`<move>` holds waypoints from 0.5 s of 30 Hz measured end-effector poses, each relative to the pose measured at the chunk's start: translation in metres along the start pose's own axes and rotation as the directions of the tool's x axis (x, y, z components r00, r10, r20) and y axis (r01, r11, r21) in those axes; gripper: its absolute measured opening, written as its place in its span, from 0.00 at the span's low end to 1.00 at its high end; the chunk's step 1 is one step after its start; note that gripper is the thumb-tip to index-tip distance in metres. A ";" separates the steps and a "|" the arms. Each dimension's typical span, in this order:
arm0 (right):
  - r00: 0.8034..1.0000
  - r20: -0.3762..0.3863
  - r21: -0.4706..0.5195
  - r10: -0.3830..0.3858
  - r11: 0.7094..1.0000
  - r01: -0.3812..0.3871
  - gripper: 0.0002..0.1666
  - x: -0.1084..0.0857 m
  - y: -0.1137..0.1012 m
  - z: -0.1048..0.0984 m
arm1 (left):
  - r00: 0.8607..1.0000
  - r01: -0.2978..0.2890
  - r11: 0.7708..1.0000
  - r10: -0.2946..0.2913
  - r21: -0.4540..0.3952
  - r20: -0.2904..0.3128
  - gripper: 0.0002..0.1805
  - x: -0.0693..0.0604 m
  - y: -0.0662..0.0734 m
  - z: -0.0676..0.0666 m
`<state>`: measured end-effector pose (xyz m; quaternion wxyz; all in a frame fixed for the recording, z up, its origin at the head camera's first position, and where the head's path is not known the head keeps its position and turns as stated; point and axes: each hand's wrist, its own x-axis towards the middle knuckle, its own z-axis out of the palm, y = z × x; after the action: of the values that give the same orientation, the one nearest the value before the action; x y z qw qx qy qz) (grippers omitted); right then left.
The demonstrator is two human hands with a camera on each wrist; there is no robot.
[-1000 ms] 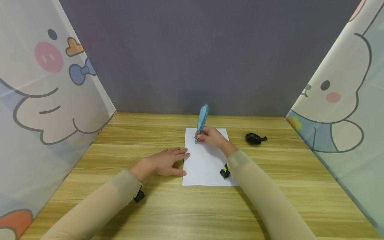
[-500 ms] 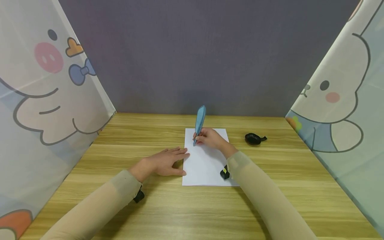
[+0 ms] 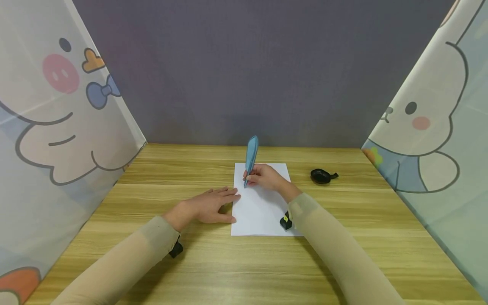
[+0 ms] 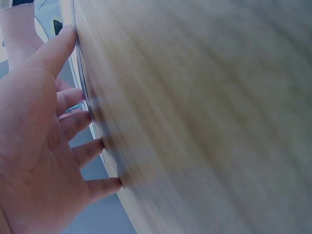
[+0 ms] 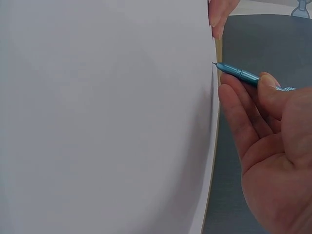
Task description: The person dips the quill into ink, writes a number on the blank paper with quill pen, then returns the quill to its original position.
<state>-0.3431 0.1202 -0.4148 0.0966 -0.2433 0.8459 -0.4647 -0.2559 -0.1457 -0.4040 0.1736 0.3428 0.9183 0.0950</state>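
My right hand (image 3: 267, 177) pinches a blue feather-shaped pen (image 3: 251, 154) over the upper left part of a white sheet of paper (image 3: 259, 214). The pen stands nearly upright, its tip at the paper; in the right wrist view the pen's metallic blue barrel (image 5: 239, 73) shows between thumb and fingers, its point at the sheet. My left hand (image 3: 211, 207) lies spread, palm down, with index finger and thumb at the paper's left edge. Seen in the left wrist view, the fingers are apart and their tips touch the tabletop.
A small black oval dish-like object with a short tail (image 3: 321, 176) lies on the wooden table (image 3: 213, 271), right of the paper. Behind the table rises a grey panel (image 3: 244, 76). Cartoon-printed cloths hang at both sides. A black wrist camera (image 3: 286, 221) shows under the right sleeve.
The right hand has shifted slightly left and toward the body with the pen, its tip moving down the sheet. The pen's top has swung left. My left hand stays in place.
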 end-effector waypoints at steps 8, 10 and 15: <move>0.999 0.032 0.034 0.018 0.999 -0.019 0.09 -0.003 -0.003 0.002 | 1.000 -0.004 1.000 0.004 0.004 -0.002 0.47 0.000 0.001 0.000; 0.999 0.042 0.042 0.021 0.999 -0.023 0.09 -0.004 -0.004 0.002 | 1.000 -0.004 1.000 0.004 -0.001 -0.001 0.47 0.000 0.001 -0.001; 0.998 0.065 0.051 0.019 0.998 -0.022 0.10 -0.007 -0.007 0.003 | 1.000 -0.003 1.000 0.003 -0.005 0.000 0.47 -0.001 0.002 -0.002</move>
<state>-0.3338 0.1182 -0.4115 0.1348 -0.2470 0.8324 -0.4775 -0.2547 -0.1447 -0.4015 0.1745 0.3436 0.9176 0.0976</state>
